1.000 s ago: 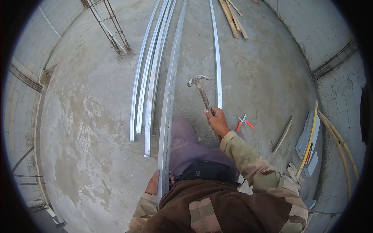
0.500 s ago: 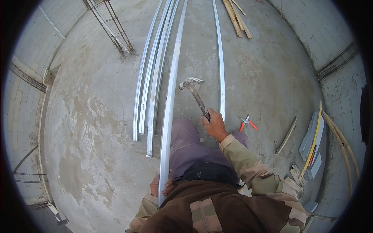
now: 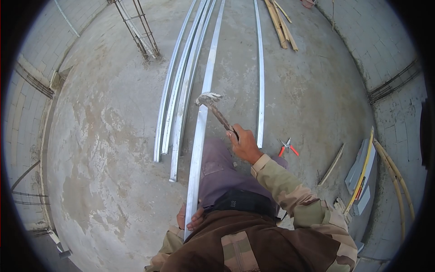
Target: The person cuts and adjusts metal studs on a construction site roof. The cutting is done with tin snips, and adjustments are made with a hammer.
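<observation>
My right hand (image 3: 246, 143) is closed round the handle of a claw hammer (image 3: 218, 114). The hammer's head overlaps a long silver metal bar (image 3: 198, 149) in this view; whether they touch I cannot tell. At the near end of that bar, my left hand (image 3: 190, 217) grips it from both sides, beside my waist. Several similar metal bars (image 3: 176, 95) lie on the floor to the left, and a single bar (image 3: 260, 81) lies to the right. Pliers with red handles (image 3: 288, 147) rest opened on the floor, right of my right hand.
Rebar columns (image 3: 138, 31) stand at the upper left. Wooden strips (image 3: 281, 25) lie at the top. On the right are a yellow level (image 3: 362, 177), metal pieces (image 3: 355, 170), a wood strip (image 3: 331, 165) and curved poles (image 3: 398, 181) near the block wall (image 3: 398, 109).
My right hand has moved left with the hammer, whose head now overlaps the bar instead of hanging to its right. My left hand still holds the bar's near end. The view has shifted slightly.
</observation>
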Demonstrator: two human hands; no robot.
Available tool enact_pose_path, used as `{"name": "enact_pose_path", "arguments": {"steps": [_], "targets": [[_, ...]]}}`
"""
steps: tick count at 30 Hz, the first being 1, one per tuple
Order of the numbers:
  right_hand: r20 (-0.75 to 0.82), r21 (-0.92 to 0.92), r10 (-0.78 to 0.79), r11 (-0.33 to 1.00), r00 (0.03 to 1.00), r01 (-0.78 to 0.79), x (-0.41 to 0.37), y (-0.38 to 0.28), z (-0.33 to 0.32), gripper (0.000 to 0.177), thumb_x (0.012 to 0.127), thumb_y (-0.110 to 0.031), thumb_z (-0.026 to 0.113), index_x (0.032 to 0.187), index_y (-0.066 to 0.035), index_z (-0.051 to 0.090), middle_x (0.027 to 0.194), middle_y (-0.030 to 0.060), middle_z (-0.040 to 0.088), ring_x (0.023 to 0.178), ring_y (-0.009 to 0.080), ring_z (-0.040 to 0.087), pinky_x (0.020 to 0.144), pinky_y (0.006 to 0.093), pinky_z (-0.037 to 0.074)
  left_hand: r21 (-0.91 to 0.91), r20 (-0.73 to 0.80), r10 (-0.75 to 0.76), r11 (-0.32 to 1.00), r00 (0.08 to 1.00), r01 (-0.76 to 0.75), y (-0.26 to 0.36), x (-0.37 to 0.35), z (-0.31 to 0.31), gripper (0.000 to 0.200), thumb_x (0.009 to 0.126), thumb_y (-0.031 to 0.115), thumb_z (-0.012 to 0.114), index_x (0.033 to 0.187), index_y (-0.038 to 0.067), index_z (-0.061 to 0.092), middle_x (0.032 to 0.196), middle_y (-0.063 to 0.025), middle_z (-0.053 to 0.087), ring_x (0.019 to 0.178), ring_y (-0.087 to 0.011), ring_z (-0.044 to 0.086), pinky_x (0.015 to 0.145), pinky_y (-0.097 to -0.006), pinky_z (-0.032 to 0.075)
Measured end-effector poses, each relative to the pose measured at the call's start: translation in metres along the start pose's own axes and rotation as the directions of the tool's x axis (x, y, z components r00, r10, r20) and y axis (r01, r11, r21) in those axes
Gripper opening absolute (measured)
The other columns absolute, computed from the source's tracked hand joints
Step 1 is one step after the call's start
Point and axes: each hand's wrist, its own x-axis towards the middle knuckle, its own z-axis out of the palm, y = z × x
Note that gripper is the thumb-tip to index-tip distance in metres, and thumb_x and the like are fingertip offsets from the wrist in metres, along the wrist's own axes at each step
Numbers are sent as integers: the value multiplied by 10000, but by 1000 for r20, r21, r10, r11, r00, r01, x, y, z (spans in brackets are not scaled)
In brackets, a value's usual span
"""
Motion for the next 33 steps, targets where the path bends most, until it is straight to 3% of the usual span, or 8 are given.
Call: {"name": "enact_pose_path", "arguments": {"steps": [8, 10, 16, 22, 28, 30, 31, 33], "targets": [[-194, 140, -73, 985, 978, 101, -12, -1, 8, 158, 993, -139, 600, 968, 4, 538, 668, 248, 600, 630, 491, 600, 545, 485, 441, -59, -40, -4, 998, 999, 2, 3, -4, -5, 522, 1098, 463, 333, 1442, 82, 426, 764, -75, 465, 453, -127, 451, 377, -256, 398], [18, -68, -7, 998, 1000, 8, -13, 22, 21, 155, 998, -136, 592, 958, -5, 519, 663, 210, 589, 608, 466, 601, 529, 463, 436, -59, -33, -10, 998, 999, 8, 4, -1, -7, 523, 1099, 465, 327, 1439, 81, 428, 760, -74, 465, 445, -125, 445, 369, -255, 391], [-189, 200, -22, 978, 982, 61, -7, -18, 6, 164, 987, -141, 610, 961, 4, 537, 688, 259, 594, 642, 493, 604, 546, 494, 432, -21, -54, 35, 999, 998, -36, -1, -5, -11, 528, 1098, 471, 326, 1436, 79, 429, 762, -72, 467, 448, -115, 441, 367, -255, 383], [-1, 1, 2, 1000, 1000, -2, -7, 37, 25, 170, 977, -148, 633, 953, 1, 555, 672, 239, 597, 631, 461, 617, 538, 460, 436, 9, -54, -9, 1000, 999, 9, 7, -9, -19, 506, 1105, 438, 309, 1445, 83, 431, 794, -89, 477, 463, -131, 456, 392, -255, 402], [-356, -21, 162, 983, 920, -181, -20, 59, -28, 208, 969, -180, 648, 904, -2, 564, 672, 230, 596, 621, 434, 624, 552, 452, 434, -75, -40, 11, 997, 999, -14, 5, 11, 11, 486, 1095, 395, 345, 1430, 64, 464, 835, -107, 500, 519, -171, 488, 462, -277, 448], [-444, -109, 246, 940, 862, -324, -39, 109, -55, 250, 966, -201, 655, 854, 4, 568, 672, 229, 595, 609, 379, 629, 568, 436, 433, 138, -455, 187, 981, 871, -139, -2, 21, 32, 558, 1077, 442, 385, 1388, -12, 473, 889, -135, 574, 611, -200, 570, 600, -304, 521], [-477, -160, 292, 899, 829, -409, -56, 138, -70, 274, 962, -211, 660, 826, 8, 570, 674, 230, 596, 608, 351, 630, 577, 429, 433, 127, -462, 185, 982, 867, -142, 2, 21, 22, 558, 1077, 442, 385, 1388, -12, 473, 889, -135, 574, 611, -200, 570, 600, -304, 521], [-496, -53, 526, 776, 691, -628, -99, 190, -99, 321, 953, -250, 668, 803, 24, 594, 688, 235, 606, 622, 332, 630, 596, 445, 440, 664, -379, 393, 746, 838, -50, 20, 22, -6, 593, 1052, 460, 463, 1313, -72, 489, 933, -158, 639, 722, -230, 645, 739, -336, 553]]}}
